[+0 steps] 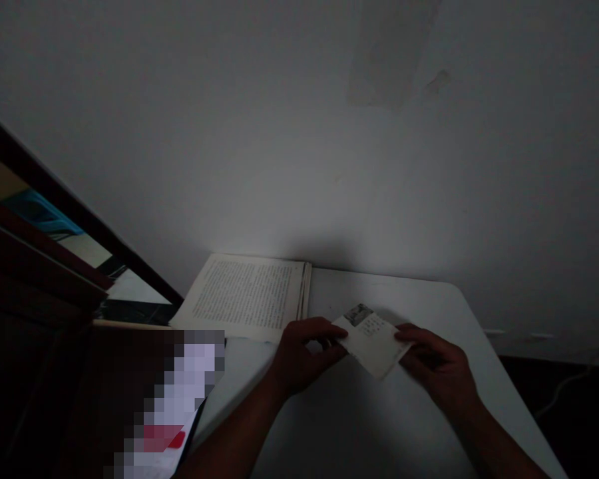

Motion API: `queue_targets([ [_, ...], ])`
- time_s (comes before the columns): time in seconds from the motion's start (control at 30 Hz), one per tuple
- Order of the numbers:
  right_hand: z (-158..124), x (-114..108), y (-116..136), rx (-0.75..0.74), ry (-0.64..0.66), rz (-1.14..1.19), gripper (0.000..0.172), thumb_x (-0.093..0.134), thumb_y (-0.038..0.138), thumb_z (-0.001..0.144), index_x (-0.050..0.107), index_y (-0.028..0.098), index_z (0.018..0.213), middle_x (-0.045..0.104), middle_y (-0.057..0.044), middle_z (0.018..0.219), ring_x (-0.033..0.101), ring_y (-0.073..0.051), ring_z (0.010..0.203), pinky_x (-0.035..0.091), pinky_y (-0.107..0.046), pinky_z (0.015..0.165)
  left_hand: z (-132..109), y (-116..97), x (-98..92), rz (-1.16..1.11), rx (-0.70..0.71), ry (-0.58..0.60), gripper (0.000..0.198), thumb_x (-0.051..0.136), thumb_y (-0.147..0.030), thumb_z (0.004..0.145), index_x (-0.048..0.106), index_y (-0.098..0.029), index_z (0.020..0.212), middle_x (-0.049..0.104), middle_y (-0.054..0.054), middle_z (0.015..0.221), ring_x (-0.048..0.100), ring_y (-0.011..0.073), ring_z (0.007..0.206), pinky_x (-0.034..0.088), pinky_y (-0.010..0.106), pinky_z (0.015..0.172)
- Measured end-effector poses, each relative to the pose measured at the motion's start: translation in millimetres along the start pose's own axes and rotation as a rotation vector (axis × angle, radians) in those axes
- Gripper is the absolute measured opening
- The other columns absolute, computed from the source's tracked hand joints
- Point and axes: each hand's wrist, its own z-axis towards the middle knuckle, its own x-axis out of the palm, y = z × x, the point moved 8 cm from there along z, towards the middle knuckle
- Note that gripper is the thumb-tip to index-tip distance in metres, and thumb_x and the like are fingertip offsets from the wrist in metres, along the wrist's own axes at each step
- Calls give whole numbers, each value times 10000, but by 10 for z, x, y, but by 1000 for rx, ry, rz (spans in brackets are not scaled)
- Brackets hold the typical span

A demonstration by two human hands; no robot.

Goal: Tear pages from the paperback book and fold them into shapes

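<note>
Between both hands, over the white table [429, 306], is a folded piece of printed paper [374, 346] with lines of text and a dark picture at its far corner. My left hand [307, 352] pinches its left corner between thumb and fingers. At the right corner, my right hand [436, 362] grips the paper, the thumb and some fingers partly in shadow. Left of the paper and beyond my left hand lie pages of printed text [249, 293], stacked face up near the wall.
A pale wall [279, 133] rises behind the table. At the lower left a lit screen [180, 399], pixelated, rests by the table's edge. Dark wooden furniture [40, 286] stands on the left. A pale cable [562, 386] hangs at the right.
</note>
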Motion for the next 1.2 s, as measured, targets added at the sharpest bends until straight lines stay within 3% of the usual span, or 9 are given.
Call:
queue_targets([
  [0.17,-2,17,-52,14,30,24,165,761,210,625,746,268,780,721,-60,925,694,-223,756,578,-264,628,17,-32,38,-35,15,50,154,705,-241,694,702,-169,831,669,31,673,607,127,584,492,250,596],
  [0.4,-2,-6,-46,23,12,7,124,770,247,614,750,262,736,725,-69,887,694,-235,772,580,-275,643,28,-49,-18,11,-2,14,117,721,-259,678,719,-180,764,686,28,655,622,133,580,493,236,574],
  [0.53,1,19,-22,66,15,77,80,754,285,645,740,266,722,725,-55,857,699,-234,697,591,-297,591,12,25,-44,20,-45,-23,88,716,-236,688,717,-179,756,707,34,695,645,141,618,505,240,608],
  [0.73,9,54,-21,114,-5,125,153,735,337,677,714,238,791,734,-57,716,697,-241,598,585,-334,558,-5,105,-69,-9,-117,-78,74,708,-258,697,717,-190,724,707,24,665,646,144,605,511,248,603],
  [1.0,19,27,0,82,-38,150,160,701,351,714,703,209,787,736,-73,661,702,-269,657,573,-392,619,-44,258,-24,-285,-278,-146,130,745,-283,646,699,-161,646,654,18,561,591,126,512,483,229,508],
  [1.2,-6,18,12,74,-55,15,153,651,337,763,718,201,782,735,-74,730,690,-252,714,554,-357,641,-43,258,43,-387,-335,-149,186,730,-300,657,675,-146,568,622,24,556,564,119,506,470,228,483],
])
